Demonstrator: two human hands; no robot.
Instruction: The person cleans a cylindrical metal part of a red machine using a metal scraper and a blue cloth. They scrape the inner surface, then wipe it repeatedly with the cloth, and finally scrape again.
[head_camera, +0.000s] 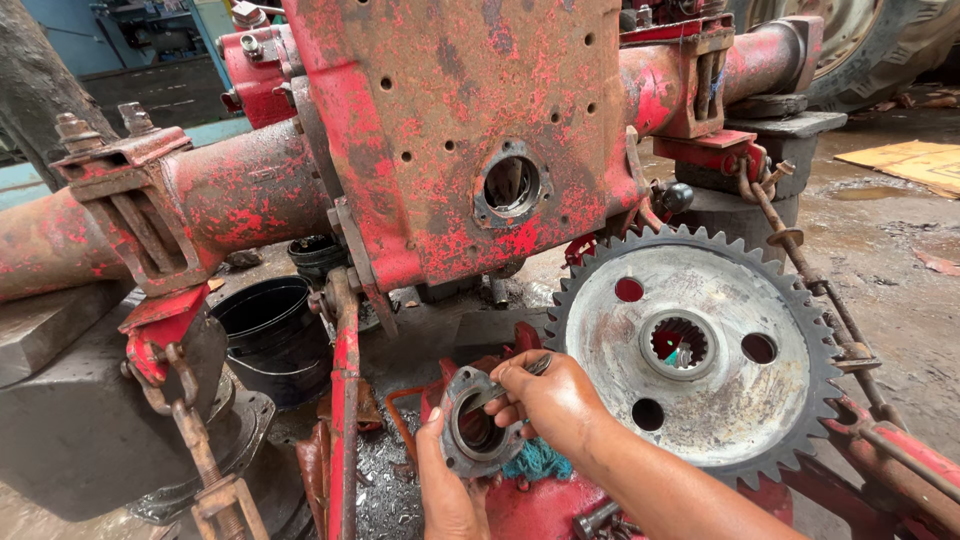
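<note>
My left hand (447, 487) holds a grey metal ring-shaped flange (476, 427) from below, at the bottom centre of the head view. My right hand (553, 397) rests on the flange's upper right edge and grips a thin dark tool (505, 389) whose tip lies across the ring's opening. A large toothed gear wheel (700, 345) with a splined centre hole stands upright just right of my hands. Above, the worn red tractor housing (460, 140) shows a round bore (511, 184).
A black bucket (268, 335) stands to the left under the red axle tube (230, 195). A rusty chain (195, 440) hangs at lower left, a rusty linkage rod (815, 285) runs at right. A tractor tyre (880, 50) and wet muddy ground (890, 250) lie beyond.
</note>
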